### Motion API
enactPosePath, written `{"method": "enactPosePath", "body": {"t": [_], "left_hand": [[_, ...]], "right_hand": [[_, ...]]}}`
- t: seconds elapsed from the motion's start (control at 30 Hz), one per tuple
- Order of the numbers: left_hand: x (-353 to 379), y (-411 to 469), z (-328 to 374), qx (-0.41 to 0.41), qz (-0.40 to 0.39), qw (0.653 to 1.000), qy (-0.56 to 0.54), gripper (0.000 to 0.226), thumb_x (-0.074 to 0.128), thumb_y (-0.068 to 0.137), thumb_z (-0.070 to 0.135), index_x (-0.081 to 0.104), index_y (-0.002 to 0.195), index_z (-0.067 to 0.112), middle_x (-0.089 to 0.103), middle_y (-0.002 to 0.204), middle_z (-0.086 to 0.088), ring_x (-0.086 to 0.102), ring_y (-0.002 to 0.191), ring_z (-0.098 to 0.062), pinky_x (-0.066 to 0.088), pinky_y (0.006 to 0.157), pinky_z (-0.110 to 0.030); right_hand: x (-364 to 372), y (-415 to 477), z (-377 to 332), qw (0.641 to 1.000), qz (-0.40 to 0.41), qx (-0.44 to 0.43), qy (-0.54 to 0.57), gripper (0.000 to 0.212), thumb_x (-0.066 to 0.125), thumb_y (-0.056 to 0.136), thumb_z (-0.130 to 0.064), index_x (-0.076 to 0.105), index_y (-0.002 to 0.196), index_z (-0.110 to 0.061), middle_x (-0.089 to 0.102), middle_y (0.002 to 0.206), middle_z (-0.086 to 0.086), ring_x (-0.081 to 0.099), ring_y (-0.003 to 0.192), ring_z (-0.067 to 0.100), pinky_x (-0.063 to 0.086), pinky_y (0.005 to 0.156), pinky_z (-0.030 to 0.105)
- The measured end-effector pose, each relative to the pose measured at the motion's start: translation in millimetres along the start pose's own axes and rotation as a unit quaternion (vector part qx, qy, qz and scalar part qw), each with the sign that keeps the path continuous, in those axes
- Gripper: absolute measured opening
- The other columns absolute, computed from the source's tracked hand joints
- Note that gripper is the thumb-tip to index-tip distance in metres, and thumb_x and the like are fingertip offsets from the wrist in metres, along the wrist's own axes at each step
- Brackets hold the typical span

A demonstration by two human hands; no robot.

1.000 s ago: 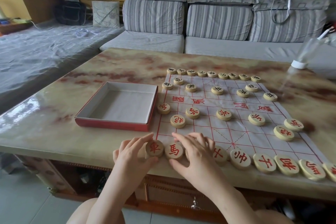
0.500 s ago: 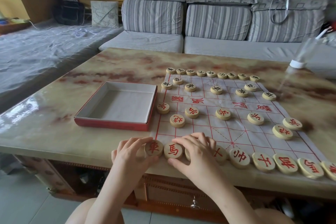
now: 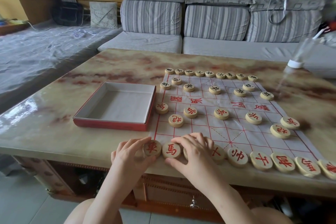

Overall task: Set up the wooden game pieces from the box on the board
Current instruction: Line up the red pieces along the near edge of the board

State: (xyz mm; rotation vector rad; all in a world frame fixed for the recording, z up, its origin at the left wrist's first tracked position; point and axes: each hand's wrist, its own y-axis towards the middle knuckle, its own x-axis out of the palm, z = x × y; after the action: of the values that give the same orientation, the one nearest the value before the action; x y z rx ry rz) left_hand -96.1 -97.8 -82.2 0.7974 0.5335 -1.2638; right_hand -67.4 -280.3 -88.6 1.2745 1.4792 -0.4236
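A white cloth board (image 3: 203, 129) with red grid lines lies on the marble-look table (image 3: 47, 125). Round wooden pieces stand on it, black-lettered at the far side and red-lettered nearer me. Red pieces line the near edge. My left hand (image 3: 130, 156) pinches the leftmost one, the chariot piece (image 3: 152, 148), between thumb and forefinger. My right hand (image 3: 195, 154) has thumb and forefinger at the edges of the horse piece (image 3: 171, 150) beside it. Its palm covers the neighbouring piece. The red box (image 3: 109, 126) left of the board is empty.
A clear bottle (image 3: 300, 54) stands upside down on its white cap at the table's far right. A striped grey sofa (image 3: 214, 23) runs behind the table. The near row's last piece (image 3: 329, 168) lies at the frame's right edge, near the table's front edge.
Both hands stay on the same near-left pieces; only slight finger shifts and a small camera move show.
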Motion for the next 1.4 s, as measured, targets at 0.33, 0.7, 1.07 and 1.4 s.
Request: {"method": "enactPosePath", "body": {"t": [0.33, 0.7, 1.07, 1.4], "left_hand": [[2.1, -1.1, -4.6, 0.014, -0.001, 1.0, -0.01, 0.082, 0.033, 0.051, 0.071, 0.051, 0.124, 0.038, 0.048, 0.116, 0.025, 0.036, 0.113, -0.006, 0.019, 0.089, -0.026], [1.5, 12.6, 40.8, 0.128, -0.038, 0.991, -0.005, 0.055, 0.048, 0.065, 0.062, 0.057, 0.116, 0.041, 0.049, 0.112, 0.03, 0.039, 0.114, -0.002, 0.024, 0.093, -0.023], [42.1, 34.4, 53.2, 0.209, -0.122, 0.97, 0.022, 0.061, 0.042, 0.065, 0.066, 0.052, 0.121, 0.042, 0.054, 0.123, 0.022, 0.037, 0.121, -0.003, 0.028, 0.098, -0.028], [42.9, 27.5, 48.2, 0.232, -0.097, 0.967, 0.039, 0.063, 0.04, 0.067, 0.069, 0.054, 0.121, 0.04, 0.055, 0.12, 0.025, 0.033, 0.114, 0.005, 0.022, 0.092, -0.019]], "right_hand": [[0.0, -1.1, -0.9, 1.0, -0.008, 0.007, 0.0, 0.062, 0.036, 0.072, -0.07, 0.051, 0.12, -0.034, 0.052, 0.118, -0.021, 0.029, 0.112, 0.003, 0.012, 0.084, 0.021], [-81.3, -7.6, 38.1, 0.984, -0.079, 0.127, 0.098, 0.04, 0.062, 0.085, -0.035, 0.05, 0.122, -0.044, 0.035, 0.112, -0.019, 0.031, 0.12, 0.005, 0.021, 0.094, 0.02], [-90.7, -1.9, 51.5, 0.981, -0.128, 0.145, 0.014, 0.056, 0.062, 0.065, -0.066, 0.052, 0.111, -0.036, 0.042, 0.113, -0.016, 0.025, 0.118, 0.008, 0.017, 0.088, 0.023], [-83.4, -16.6, 49.6, 0.988, -0.107, 0.112, -0.025, 0.038, 0.063, 0.075, -0.055, 0.048, 0.102, -0.033, 0.044, 0.099, -0.021, 0.019, 0.086, 0.003, 0.015, 0.073, 0.025]]}}
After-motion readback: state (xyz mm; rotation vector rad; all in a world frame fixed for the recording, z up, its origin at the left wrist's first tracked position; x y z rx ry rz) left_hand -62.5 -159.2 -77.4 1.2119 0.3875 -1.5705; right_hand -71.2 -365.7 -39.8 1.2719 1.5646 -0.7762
